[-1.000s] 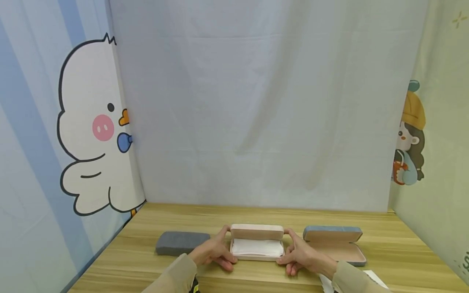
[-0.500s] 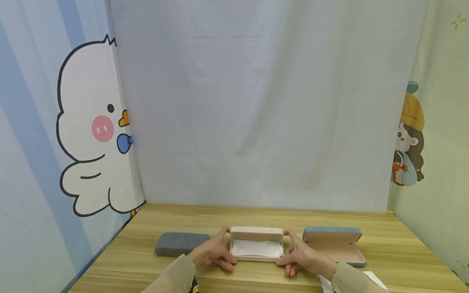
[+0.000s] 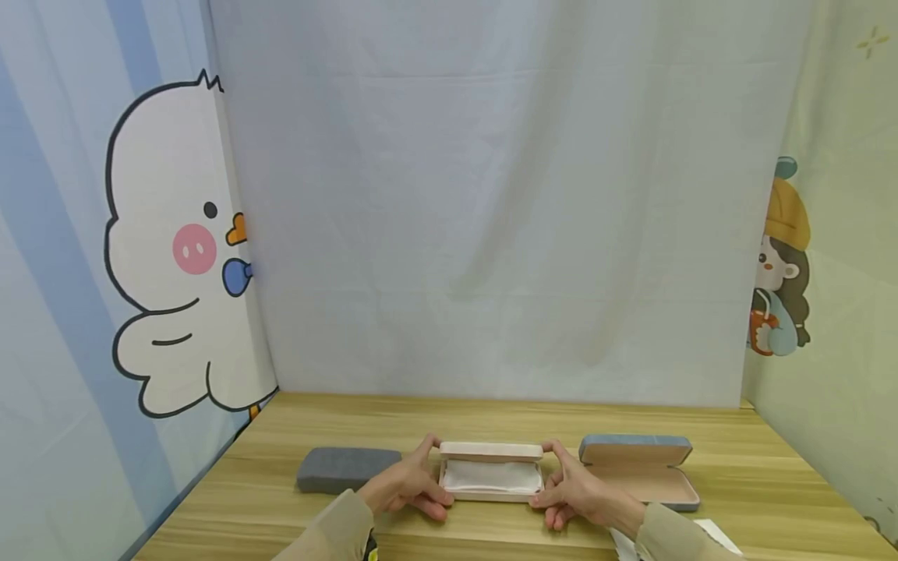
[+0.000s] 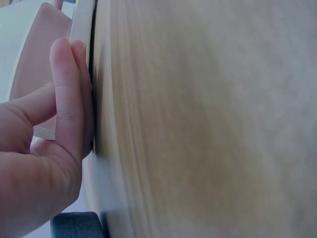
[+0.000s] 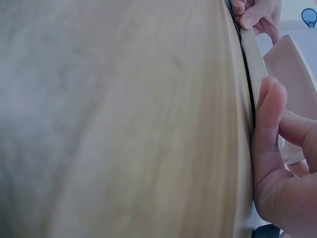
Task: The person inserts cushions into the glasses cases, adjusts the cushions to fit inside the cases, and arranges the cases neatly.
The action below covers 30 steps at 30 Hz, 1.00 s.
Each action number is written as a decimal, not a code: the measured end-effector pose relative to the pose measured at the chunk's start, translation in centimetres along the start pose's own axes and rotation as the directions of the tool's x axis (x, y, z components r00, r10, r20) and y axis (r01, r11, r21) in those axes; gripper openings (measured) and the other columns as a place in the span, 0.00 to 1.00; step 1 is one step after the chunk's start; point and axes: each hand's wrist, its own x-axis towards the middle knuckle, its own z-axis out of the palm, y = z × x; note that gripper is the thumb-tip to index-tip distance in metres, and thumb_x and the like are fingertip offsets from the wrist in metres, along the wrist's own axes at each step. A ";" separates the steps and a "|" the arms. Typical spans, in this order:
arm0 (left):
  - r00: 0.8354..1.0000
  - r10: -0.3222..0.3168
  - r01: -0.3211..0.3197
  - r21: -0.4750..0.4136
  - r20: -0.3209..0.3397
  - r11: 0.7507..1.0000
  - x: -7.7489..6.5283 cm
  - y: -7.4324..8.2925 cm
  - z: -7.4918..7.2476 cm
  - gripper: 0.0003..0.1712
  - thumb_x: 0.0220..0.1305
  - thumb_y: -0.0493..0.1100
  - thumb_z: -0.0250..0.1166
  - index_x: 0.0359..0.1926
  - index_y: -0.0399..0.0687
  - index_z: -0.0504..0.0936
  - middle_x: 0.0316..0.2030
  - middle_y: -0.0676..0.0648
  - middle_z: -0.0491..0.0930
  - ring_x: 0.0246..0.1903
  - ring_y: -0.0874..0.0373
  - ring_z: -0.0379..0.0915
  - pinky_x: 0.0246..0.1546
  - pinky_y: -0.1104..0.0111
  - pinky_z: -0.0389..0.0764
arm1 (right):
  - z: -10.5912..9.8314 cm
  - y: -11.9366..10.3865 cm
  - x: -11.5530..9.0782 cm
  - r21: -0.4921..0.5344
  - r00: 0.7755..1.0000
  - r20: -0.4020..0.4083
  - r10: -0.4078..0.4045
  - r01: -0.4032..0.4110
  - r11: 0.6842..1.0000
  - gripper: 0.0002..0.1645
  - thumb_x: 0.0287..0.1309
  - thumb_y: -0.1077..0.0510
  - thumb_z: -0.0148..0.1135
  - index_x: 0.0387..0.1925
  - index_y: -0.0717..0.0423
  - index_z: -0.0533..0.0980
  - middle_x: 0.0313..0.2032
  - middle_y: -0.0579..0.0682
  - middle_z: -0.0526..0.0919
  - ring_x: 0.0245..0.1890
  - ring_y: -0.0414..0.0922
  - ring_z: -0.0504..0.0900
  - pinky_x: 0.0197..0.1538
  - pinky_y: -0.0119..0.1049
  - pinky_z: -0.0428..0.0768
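A pale cream glasses case [image 3: 491, 451] sits in the middle of the table, its lid raised partway and leaning toward me. Inside the base lies a folded white cloth [image 3: 491, 475]. My left hand [image 3: 414, 481] grips the case's left end, thumb at the front corner and index finger up at the lid's back edge. At the right end, my right hand [image 3: 577, 489] holds it the same way. Both wrist views show a thumb along the front edge, and the lid's inner face [image 4: 42, 54] shows behind the left one.
To the left lies a closed grey glasses case [image 3: 348, 469], partly behind my left forearm. A blue glasses case [image 3: 634, 450] stands open on the right, behind my right hand. White paper [image 3: 719, 534] sticks out by the right sleeve. A pale curtain [image 3: 491, 234] hangs behind the table.
The cream case's lid has tipped forward and down, so less of its inside and of the cloth shows. Both hands keep their hold at the ends.
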 end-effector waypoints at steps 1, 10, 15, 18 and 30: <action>1.000 0.002 -0.002 0.001 -0.001 1.000 0.0 0.0 0.0 0.42 0.49 0.18 0.65 0.57 0.50 0.53 0.23 0.39 0.78 0.14 0.58 0.78 0.18 0.71 0.82 | 0.0 0.0 0.0 0.001 1.000 0.003 -0.004 0.004 1.000 0.51 0.56 0.69 0.65 0.66 0.56 0.38 0.24 0.52 0.77 0.16 0.38 0.80 0.20 0.27 0.79; 1.000 -0.002 0.002 0.024 0.023 1.000 -0.4 0.2 0.0 0.40 0.53 0.20 0.64 0.60 0.48 0.55 0.25 0.40 0.80 0.15 0.59 0.78 0.19 0.71 0.83 | 0.0 0.3 -0.1 -0.012 0.999 0.012 -0.038 0.038 0.999 0.48 0.56 0.68 0.65 0.66 0.57 0.44 0.24 0.52 0.76 0.17 0.39 0.81 0.20 0.29 0.81; 0.999 0.006 -0.008 0.036 0.049 0.999 -0.7 0.4 -0.1 0.37 0.55 0.20 0.62 0.60 0.43 0.55 0.27 0.38 0.80 0.16 0.59 0.79 0.20 0.71 0.83 | 0.3 0.1 -0.3 -0.042 0.998 0.014 -0.064 0.064 0.997 0.44 0.57 0.69 0.63 0.66 0.61 0.46 0.25 0.53 0.75 0.17 0.40 0.82 0.21 0.30 0.81; 0.998 0.002 -0.004 0.042 0.059 0.999 -0.8 0.5 -0.1 0.37 0.55 0.21 0.62 0.60 0.43 0.55 0.27 0.37 0.81 0.16 0.59 0.78 0.20 0.71 0.83 | 0.5 -0.1 -0.4 -0.057 0.998 0.013 -0.063 0.064 0.996 0.44 0.57 0.70 0.62 0.66 0.62 0.45 0.25 0.53 0.76 0.17 0.40 0.81 0.21 0.30 0.81; 0.999 0.052 -0.048 0.271 -0.008 0.962 -2.1 1.6 0.5 0.42 0.49 0.23 0.66 0.62 0.44 0.55 0.21 0.39 0.80 0.11 0.59 0.75 0.16 0.68 0.82 | 0.7 -0.9 -1.4 -0.080 0.994 -0.076 -0.075 0.069 0.994 0.50 0.55 0.67 0.66 0.70 0.62 0.45 0.28 0.55 0.80 0.16 0.40 0.80 0.20 0.32 0.80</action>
